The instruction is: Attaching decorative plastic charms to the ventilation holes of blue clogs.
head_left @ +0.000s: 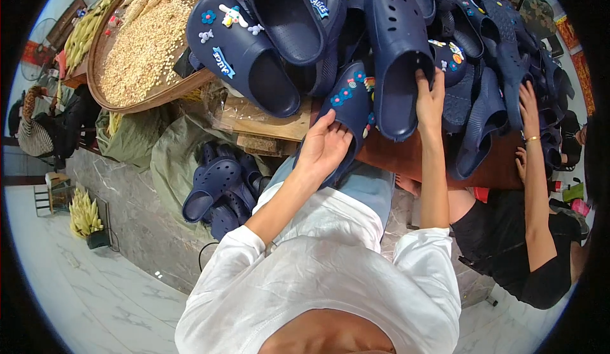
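A plain dark blue clog (399,33) with round holes in its top hangs upright in my right hand (430,100). That hand grips it by the side of its opening, with the thumb at the inner edge. My left hand (327,143) lies palm up, thumb apart and fingers loosely bent, over the opening of another blue clog (346,97). Flower-shaped and other colourful charms dot that clog, which leans at my lap. To its upper left, a charm-decorated blue clog (238,52) rests near the wooden board (279,118).
Many blue clogs (483,109) are heaped on the brown surface (406,163) at the right, where another person's hand (528,109) touches them. A round tray (98,90) of pale kernels stands at the upper left. More clogs (222,186) lie below, beside a greenish sheet (171,163).
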### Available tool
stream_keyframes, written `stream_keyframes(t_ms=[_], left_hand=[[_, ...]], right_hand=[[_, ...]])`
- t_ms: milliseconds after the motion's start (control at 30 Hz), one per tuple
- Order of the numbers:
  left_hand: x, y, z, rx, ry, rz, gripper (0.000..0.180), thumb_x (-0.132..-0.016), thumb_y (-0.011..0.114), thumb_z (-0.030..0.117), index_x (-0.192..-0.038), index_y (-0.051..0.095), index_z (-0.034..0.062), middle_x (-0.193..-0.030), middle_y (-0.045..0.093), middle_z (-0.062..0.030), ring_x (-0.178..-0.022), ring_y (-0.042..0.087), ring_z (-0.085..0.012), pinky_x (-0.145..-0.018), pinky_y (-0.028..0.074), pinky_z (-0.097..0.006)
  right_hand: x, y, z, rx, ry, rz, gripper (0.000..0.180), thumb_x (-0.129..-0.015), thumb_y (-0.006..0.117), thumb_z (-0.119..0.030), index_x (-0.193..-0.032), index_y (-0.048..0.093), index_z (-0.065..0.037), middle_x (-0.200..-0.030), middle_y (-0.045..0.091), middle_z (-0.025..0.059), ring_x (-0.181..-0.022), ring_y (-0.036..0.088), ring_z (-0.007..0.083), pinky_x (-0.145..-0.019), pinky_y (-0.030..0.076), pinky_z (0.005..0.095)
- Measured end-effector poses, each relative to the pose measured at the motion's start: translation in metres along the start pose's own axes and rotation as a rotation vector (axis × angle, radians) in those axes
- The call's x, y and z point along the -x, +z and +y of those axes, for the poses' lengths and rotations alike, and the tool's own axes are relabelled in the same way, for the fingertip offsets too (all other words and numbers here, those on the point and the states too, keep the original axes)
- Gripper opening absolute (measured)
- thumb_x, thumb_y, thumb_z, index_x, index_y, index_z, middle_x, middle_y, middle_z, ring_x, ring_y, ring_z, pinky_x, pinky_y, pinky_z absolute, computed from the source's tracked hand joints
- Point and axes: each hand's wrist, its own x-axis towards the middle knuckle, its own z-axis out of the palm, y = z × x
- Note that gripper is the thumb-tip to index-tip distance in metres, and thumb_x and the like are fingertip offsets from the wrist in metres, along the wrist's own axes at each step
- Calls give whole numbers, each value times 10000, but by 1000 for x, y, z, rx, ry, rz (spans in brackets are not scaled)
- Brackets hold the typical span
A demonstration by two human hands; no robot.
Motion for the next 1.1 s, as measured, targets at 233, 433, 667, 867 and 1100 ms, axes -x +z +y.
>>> stream_keyframes(t_ms=[233,433,667,867,1100], left_hand=[[6,-12,3,-295,121,-21,281,-960,570,190,-1192,519,40,-1137,571,-38,-1105,529,-174,-1045,388,-350],[71,-4,-7,-1317,719,-62,806,-780,754,248,-1434,332,36,-1320,453,-150,-1242,439,-270,-1007,396,-369],[89,1,41,-1491,832,-194,776,-742,658,18,-1445,336,69,-1254,544,-156,-1163,543,-267,-1004,406,-347],[169,2,139,-1710,697,-256,784,-608,467,-37,-1391,419,-23,-1338,530,-127,-1246,497,-206,-1091,329,-336],[255,-66,225,-1774,638,188,755,-608,502,-88,-1354,488,26,-1284,579,-98,-1208,526,-204,-1060,364,-329]], right_hand=[[61,13,2,-134,124,-132,283,-972,548,-192,-1181,505,-6,-1116,552,76,-1049,480,151,-952,362,288],[114,29,-19,-289,264,-54,538,-955,534,-161,-1402,327,55,-1360,440,168,-1205,447,239,-1055,315,341],[173,50,-26,-187,5,-212,503,-960,499,-169,-1385,341,50,-1384,401,172,-1233,433,273,-1055,323,379],[178,45,-26,-255,-38,-526,372,-940,521,-124,-1270,459,35,-1253,446,115,-1118,492,188,-935,421,309],[169,37,-2,-83,19,-318,273,-942,520,1,-1214,504,21,-1163,520,94,-994,555,148,-849,469,269]])
